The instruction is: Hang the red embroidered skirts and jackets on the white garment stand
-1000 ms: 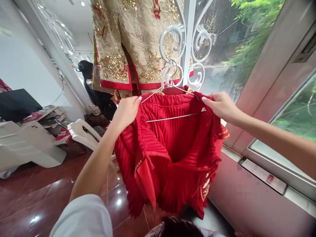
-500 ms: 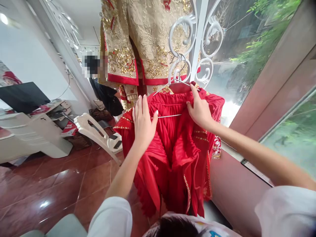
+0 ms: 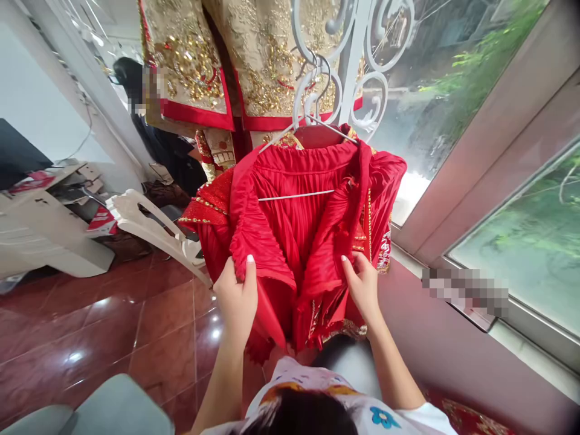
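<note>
A red pleated blouse (image 3: 281,226) with ruffled front edges and gold-beaded trim hangs on a thin wire hanger (image 3: 296,196). The hanger's hook is up on a white scrolled metal frame (image 3: 347,78). My left hand (image 3: 236,296) grips the left front edge of the blouse, its thumb on top and its other fingers partly behind the cloth. On the opposite front edge, my right hand (image 3: 363,284) pinches the fabric between thumb and fingers. The two front panels are spread apart, showing the pleated inside of the back.
Cream garments with gold sequins and red borders (image 3: 267,66) hang behind. A white chair (image 3: 154,226), a desk (image 3: 49,235) and a person in dark clothes (image 3: 170,151) are at left. A window (image 3: 521,241) lies at right. Another chair (image 3: 122,411) is at lower left.
Both hands have come down from the shoulder and collar area to the lower front edges and closed on them. The front of the blouse is pulled wider apart and toward me.
</note>
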`<move>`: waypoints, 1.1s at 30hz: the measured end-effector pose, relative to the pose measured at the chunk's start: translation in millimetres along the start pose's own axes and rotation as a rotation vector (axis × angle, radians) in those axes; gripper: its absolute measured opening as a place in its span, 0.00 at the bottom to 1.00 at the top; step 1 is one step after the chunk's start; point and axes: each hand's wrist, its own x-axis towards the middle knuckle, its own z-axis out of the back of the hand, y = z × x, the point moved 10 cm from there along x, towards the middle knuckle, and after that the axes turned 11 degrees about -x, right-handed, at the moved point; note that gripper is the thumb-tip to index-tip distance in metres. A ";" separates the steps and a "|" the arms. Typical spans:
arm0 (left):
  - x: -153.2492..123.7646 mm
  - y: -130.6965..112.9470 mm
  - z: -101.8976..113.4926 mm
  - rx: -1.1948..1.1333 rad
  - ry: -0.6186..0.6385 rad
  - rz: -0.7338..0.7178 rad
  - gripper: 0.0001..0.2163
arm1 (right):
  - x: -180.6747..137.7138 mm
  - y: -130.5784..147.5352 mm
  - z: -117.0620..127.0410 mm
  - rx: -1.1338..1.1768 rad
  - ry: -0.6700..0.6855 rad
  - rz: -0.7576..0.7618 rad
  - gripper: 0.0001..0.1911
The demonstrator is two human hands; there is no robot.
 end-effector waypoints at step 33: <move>46.7 -92.1 -31.4 0.270 0.305 -0.780 0.18 | 14.4 109.0 3.8 -0.179 0.069 0.675 0.22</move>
